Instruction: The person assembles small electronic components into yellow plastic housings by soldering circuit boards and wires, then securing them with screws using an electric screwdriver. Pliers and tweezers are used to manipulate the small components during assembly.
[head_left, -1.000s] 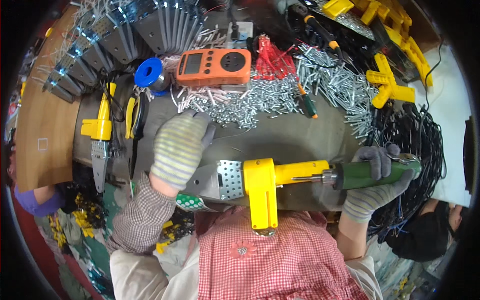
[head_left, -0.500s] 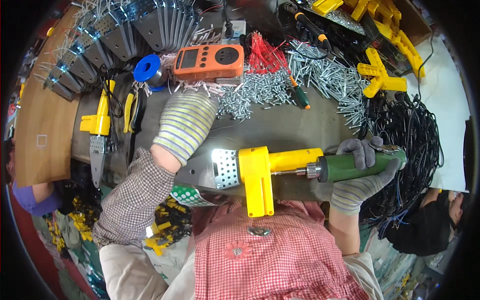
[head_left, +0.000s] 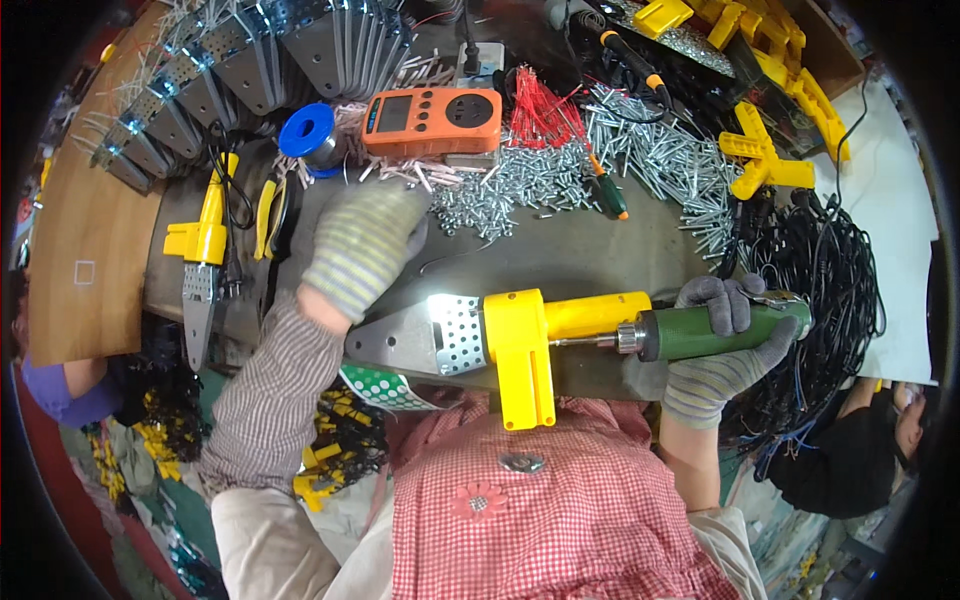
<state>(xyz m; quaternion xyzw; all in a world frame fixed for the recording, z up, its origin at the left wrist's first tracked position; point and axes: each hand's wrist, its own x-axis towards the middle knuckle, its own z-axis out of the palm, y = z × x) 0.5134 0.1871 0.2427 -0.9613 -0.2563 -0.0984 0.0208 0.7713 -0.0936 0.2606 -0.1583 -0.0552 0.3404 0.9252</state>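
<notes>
Our right hand (head_left: 738,345) grips a green power screwdriver (head_left: 705,331); our left hand (head_left: 365,245), above the table (head_left: 590,245), fingers too blurred to judge. One yellow tool (head_left: 517,350) between them, near edge, long axis left to right, metal blade (head_left: 420,337) toward the nearer left hand.

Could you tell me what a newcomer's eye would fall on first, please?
Probably the yellow tool with the grey metal plate, at the near edge of the bench, left of the green driver in the right hand. Next, the orange meter farther back, with small metal parts heaped in front of it.
</notes>
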